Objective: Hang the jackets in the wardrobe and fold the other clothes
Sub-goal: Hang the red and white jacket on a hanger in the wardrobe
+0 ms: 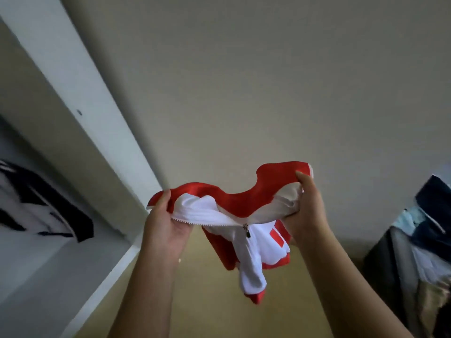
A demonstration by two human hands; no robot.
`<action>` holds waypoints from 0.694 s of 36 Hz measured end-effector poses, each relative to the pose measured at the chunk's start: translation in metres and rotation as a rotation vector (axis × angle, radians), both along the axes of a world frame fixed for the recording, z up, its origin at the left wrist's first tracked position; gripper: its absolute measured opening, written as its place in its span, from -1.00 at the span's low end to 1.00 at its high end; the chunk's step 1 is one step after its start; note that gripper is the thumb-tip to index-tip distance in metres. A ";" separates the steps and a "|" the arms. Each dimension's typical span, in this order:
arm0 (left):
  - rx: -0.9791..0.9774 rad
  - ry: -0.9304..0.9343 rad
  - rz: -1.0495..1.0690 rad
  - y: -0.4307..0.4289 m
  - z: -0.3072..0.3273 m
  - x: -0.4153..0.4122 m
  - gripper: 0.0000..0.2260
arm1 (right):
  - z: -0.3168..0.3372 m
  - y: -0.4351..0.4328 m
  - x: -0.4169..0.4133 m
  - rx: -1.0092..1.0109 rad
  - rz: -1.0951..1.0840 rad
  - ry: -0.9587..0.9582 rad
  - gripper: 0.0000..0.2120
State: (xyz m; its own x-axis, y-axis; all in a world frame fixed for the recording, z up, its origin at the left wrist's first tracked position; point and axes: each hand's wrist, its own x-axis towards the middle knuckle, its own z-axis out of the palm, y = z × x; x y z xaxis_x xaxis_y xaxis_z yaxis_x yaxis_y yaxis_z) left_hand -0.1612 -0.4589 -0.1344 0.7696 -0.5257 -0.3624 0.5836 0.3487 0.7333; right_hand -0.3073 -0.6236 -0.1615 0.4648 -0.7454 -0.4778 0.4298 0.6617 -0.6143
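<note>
A red and white zip jacket hangs in the air in front of me, held up by its collar and shoulders. My left hand grips the left side of the collar, with the thumb on the red fabric. My right hand clutches the bunched right shoulder. The zipper is partly open, its metal pull near the middle. The lower body and sleeves of the jacket dangle below my hands. No hanger is in sight.
The white wardrobe frame runs diagonally at the left, with a black and white garment inside it. A pile of dark and light clothes lies at the right edge. A plain beige wall stands behind the jacket.
</note>
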 end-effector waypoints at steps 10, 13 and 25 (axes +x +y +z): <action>0.039 -0.055 0.400 0.194 0.010 0.112 -0.79 | 0.017 0.154 0.192 -0.138 0.384 0.022 -0.46; 0.007 -0.034 0.523 0.237 0.009 0.143 -0.78 | 0.020 0.190 0.236 -0.277 0.518 0.073 -0.63; 0.114 0.095 0.917 0.344 -0.024 0.271 -0.71 | -0.016 0.308 0.436 -0.733 1.073 0.097 -0.86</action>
State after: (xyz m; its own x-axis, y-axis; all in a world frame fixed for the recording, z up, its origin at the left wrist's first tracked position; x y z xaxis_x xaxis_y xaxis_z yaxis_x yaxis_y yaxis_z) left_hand 0.1094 -0.1149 -0.1580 0.8312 0.3160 -0.4574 0.1750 0.6322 0.7548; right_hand 0.1283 -0.3158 -0.1771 0.9744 -0.1261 -0.1859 -0.1673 0.1450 -0.9752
